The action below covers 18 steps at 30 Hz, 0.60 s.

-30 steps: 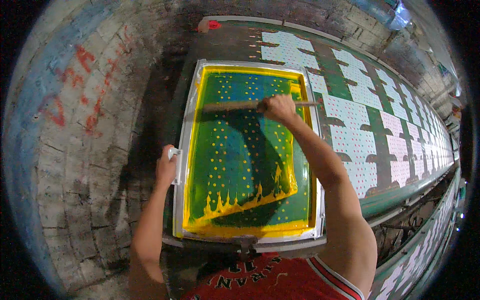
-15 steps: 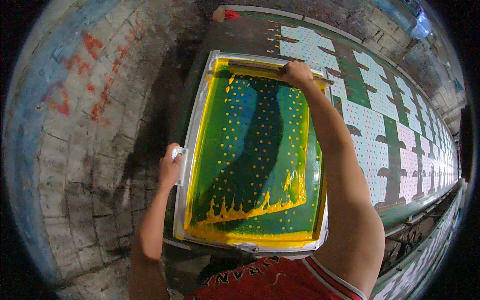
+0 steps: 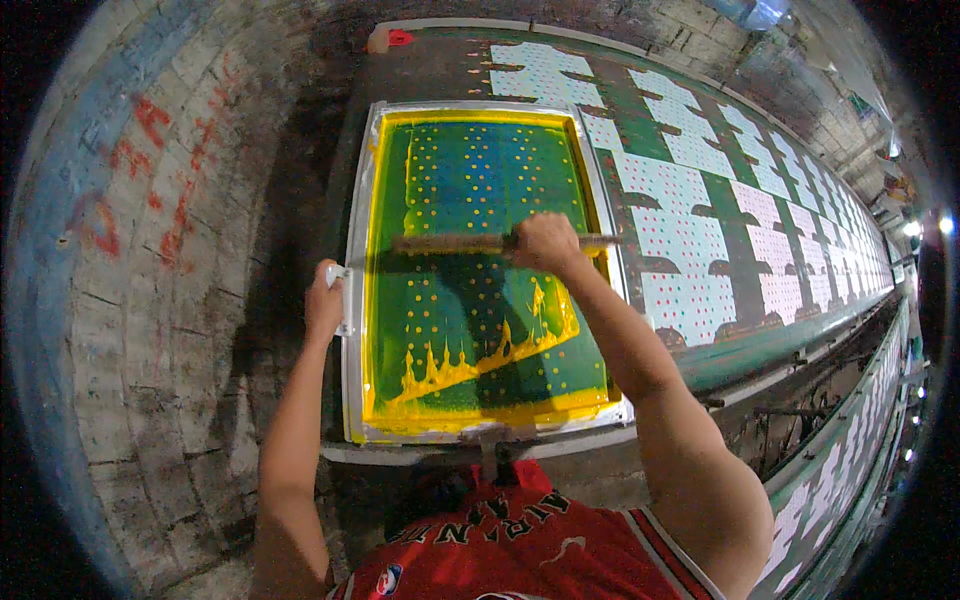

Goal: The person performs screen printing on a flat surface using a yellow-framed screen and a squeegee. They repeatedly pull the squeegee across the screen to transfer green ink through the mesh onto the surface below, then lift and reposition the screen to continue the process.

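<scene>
One long brown bar lies crosswise at the centre of the view, over a green screen; whether its underside touches the mesh is hidden. The right hand is wrapped round it, right of its middle, probably because that falls in line with the right arm. Below the bar, thick yellow paint forms a slanting, jagged ridge. At centre left, the left hand curls around a white handle on the screen's metal border, likely to steady it. Farther out, toward the upper right, dotted pale sheets lie in rows along a table, perhaps spaced to stay apart.
</scene>
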Tool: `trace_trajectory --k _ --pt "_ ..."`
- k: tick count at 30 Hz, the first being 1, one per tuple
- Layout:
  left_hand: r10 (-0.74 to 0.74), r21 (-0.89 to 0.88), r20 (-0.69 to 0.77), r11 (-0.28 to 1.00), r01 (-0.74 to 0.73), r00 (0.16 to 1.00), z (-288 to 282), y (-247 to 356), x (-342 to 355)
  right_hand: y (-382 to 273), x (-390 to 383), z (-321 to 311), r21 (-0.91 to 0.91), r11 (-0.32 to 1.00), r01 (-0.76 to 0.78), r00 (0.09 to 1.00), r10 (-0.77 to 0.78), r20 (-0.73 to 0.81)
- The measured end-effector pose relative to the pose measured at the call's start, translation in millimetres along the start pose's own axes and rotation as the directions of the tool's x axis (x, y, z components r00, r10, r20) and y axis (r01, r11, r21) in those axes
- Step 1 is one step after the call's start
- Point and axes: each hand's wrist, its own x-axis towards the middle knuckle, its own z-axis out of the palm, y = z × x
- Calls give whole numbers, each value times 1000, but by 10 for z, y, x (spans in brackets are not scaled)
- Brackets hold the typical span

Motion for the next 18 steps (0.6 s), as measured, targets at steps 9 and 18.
trace_trajectory --k 9,18 --pt "38 90 -19 995 -37 999 51 -83 79 -952 -2004 407 116 993 -2 999 -2 36" --pt "-22 153 -31 988 26 999 68 -30 70 -1321 -2784 800 198 977 77 985 -44 -165"
